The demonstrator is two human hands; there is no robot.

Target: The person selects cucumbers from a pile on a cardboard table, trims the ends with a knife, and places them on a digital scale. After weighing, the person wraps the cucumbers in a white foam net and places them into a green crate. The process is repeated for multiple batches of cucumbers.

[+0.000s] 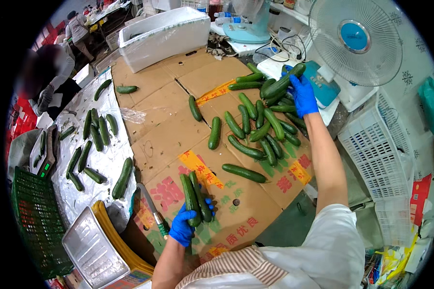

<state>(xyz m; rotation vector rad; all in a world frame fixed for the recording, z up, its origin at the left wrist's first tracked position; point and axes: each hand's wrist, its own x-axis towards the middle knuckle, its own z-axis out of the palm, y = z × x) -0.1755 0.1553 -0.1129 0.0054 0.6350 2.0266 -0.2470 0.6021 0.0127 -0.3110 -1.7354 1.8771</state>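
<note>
Two cucumbers [190,198] lie side by side in my left hand [185,220], which wears a blue glove, low over the flattened cardboard [159,144]. My right hand [303,94], gloved the same way, grips a large cucumber [283,83] at the far right of the table. Whether another one sits under its fingers is hard to tell. Below that hand spreads a loose pile of cucumbers [246,119]. A single cucumber [244,173] rests nearer to me, and another [214,133] lies left of the pile.
A green-handled knife [153,209] lies left of my left hand. More cucumbers rest on silvery sheeting [108,151], near a digital scale [47,159]. A white foam box [162,39] stands behind; a fan [354,36] and white crate [376,144] flank the right. A co-worker [54,72] is at left.
</note>
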